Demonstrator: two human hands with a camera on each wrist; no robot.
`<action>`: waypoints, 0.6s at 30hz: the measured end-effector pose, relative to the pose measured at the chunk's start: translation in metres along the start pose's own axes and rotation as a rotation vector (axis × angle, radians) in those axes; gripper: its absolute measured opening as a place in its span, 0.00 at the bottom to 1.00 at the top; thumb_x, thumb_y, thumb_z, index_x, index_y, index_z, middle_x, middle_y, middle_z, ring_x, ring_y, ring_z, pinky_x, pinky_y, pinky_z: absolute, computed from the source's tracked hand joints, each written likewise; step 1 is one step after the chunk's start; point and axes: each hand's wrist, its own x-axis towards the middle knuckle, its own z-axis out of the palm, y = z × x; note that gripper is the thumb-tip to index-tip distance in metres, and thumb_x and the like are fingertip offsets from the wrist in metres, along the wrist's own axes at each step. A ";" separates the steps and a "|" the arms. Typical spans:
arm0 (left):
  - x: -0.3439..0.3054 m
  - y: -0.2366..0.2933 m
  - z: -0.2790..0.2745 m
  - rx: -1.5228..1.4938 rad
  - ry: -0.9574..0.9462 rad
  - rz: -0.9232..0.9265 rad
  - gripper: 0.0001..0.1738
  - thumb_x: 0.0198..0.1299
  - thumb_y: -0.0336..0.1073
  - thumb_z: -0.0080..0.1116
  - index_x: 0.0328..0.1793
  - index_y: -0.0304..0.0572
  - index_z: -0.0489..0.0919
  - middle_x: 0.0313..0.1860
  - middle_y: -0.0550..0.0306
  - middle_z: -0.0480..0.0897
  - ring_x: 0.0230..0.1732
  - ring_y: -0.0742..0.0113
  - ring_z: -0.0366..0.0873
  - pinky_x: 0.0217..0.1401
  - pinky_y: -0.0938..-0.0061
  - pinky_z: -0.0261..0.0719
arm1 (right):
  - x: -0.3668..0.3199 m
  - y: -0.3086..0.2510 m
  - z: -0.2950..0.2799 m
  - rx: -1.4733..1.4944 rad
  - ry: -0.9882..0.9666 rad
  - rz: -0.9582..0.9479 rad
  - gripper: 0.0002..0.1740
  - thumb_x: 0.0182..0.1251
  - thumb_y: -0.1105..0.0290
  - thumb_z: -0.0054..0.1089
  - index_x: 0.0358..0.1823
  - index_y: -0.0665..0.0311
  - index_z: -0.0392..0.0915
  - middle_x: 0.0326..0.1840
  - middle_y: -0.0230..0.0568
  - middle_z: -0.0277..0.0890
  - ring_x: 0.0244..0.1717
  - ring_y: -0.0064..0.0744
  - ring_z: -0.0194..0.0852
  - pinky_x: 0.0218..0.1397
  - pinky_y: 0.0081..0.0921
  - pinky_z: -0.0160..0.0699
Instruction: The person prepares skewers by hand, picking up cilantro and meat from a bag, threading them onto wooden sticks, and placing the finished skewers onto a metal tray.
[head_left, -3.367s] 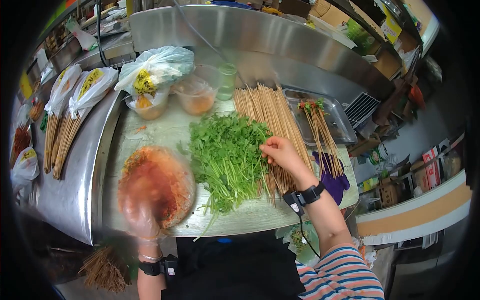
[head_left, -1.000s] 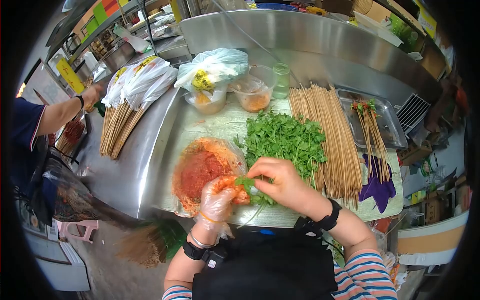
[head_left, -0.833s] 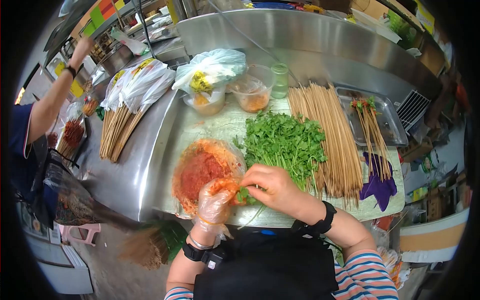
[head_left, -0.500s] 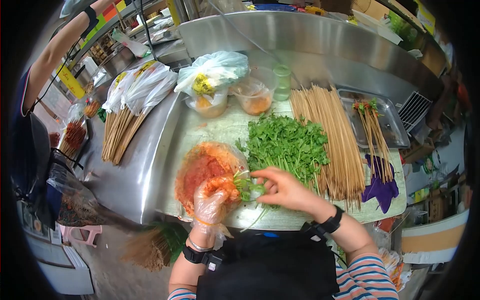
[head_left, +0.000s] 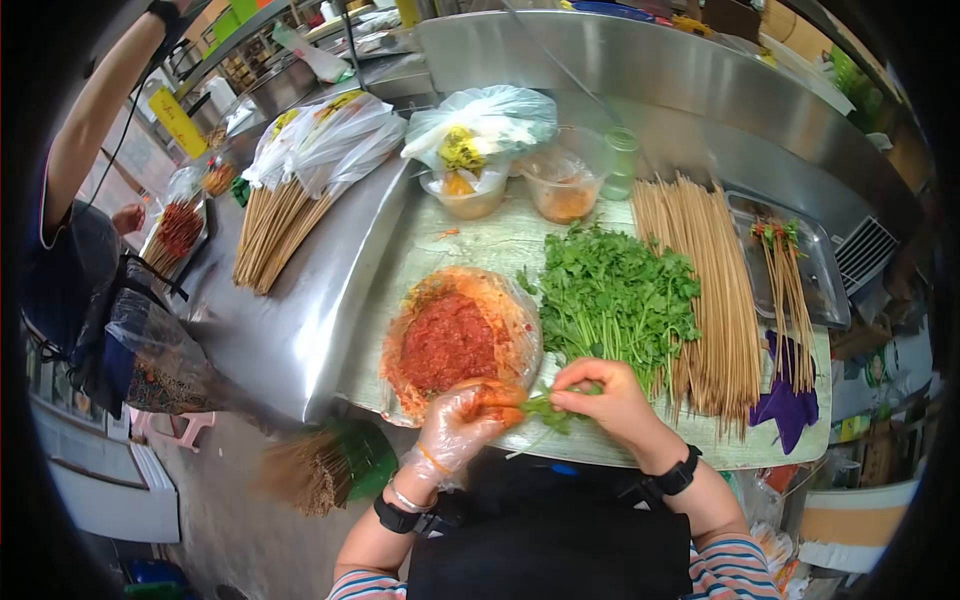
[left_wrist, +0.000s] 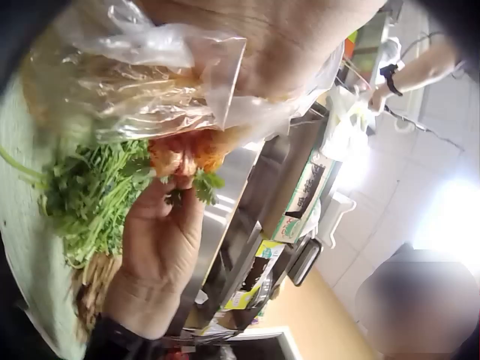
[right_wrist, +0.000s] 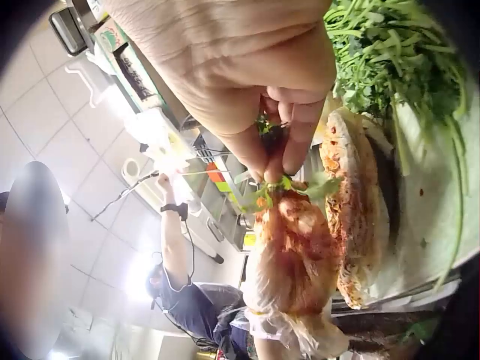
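A clear plastic glove, smeared red-orange, covers the left hand (head_left: 459,424), whose curled fingers pinch a coated piece (left_wrist: 184,153) beside a cilantro sprig. Bare, the right hand (head_left: 622,407) pinches that green sprig (head_left: 552,410) between thumb and fingers, close against the left fingertips. In the right wrist view, the right hand (right_wrist: 255,90) holds leaves (right_wrist: 281,187) right at the gloved fingers. Behind the left hand lies a bowl of red minced mixture (head_left: 450,340) lined with plastic. A heap of cilantro (head_left: 615,300) lies beyond the right hand.
Bamboo sticks (head_left: 705,300) lie right of the cilantro, then a metal tray (head_left: 826,285) with filled skewers (head_left: 790,300) over a purple cloth (head_left: 787,412). Plastic tubs (head_left: 567,190) and a green glass (head_left: 620,165) stand behind. Bagged skewers (head_left: 285,225) and another person (head_left: 75,250) are at left.
The right hand has come from the cilantro heap to the left hand, and the left has lifted from the bowl to its near edge. The view has shifted; the other person's arm has risen.
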 end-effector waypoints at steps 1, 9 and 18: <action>-0.004 0.001 -0.009 -0.107 0.042 -0.081 0.10 0.57 0.22 0.55 0.45 0.30 0.80 0.47 0.49 0.82 0.42 0.68 0.81 0.47 0.73 0.81 | -0.005 0.003 -0.003 0.026 0.026 0.023 0.05 0.57 0.78 0.66 0.34 0.69 0.80 0.34 0.35 0.78 0.34 0.20 0.77 0.38 0.17 0.75; 0.027 -0.016 -0.091 0.217 0.337 -0.097 0.13 0.55 0.21 0.54 0.46 0.33 0.83 0.40 0.55 0.85 0.37 0.73 0.80 0.39 0.79 0.79 | -0.018 0.028 -0.019 -0.080 0.151 0.005 0.05 0.56 0.80 0.66 0.33 0.68 0.80 0.34 0.36 0.77 0.35 0.23 0.78 0.40 0.18 0.77; 0.118 -0.013 -0.067 1.359 0.065 0.089 0.08 0.46 0.37 0.63 0.30 0.41 0.80 0.28 0.46 0.80 0.36 0.46 0.79 0.40 0.58 0.76 | -0.027 0.031 -0.020 -0.003 0.115 0.019 0.05 0.56 0.81 0.66 0.34 0.70 0.79 0.38 0.37 0.76 0.38 0.25 0.78 0.44 0.20 0.78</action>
